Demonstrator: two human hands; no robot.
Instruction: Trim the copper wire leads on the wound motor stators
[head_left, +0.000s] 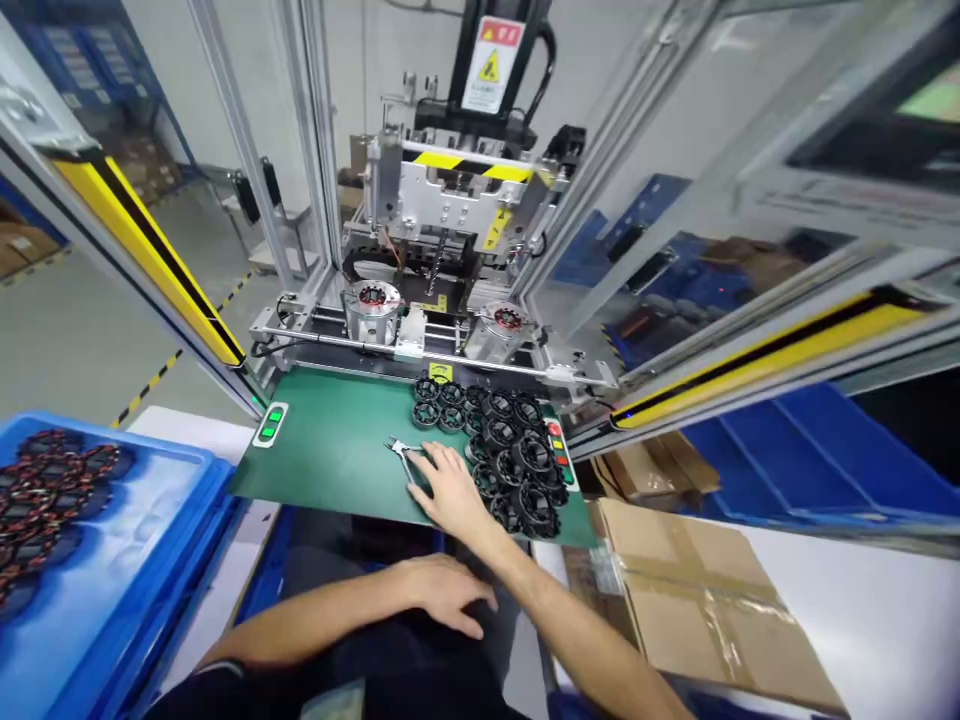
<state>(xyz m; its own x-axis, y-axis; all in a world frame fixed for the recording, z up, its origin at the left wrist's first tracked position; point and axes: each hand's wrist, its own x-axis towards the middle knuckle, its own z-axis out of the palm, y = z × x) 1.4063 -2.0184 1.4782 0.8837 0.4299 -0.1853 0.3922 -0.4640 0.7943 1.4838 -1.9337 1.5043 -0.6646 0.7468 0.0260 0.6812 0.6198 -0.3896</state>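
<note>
Right hand (452, 490), fingers spread, touches handles of silver metal pliers (400, 449) | pliers lie mid-width on green bench (322, 435), toward front edge | black ring-shaped parts (517, 460) crowd right edge | left hand (448, 590) loosely open

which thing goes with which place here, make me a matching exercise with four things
Things
1. pliers
2. black ring-shaped parts
3. left hand
4. taped cardboard box

Places
A. over the person's lap
B. to the right of the green work surface
C. at the fingers of the right hand
D. grouped mostly on the right part of the green work surface

Pairs: 1-C, 2-D, 3-A, 4-B
</note>
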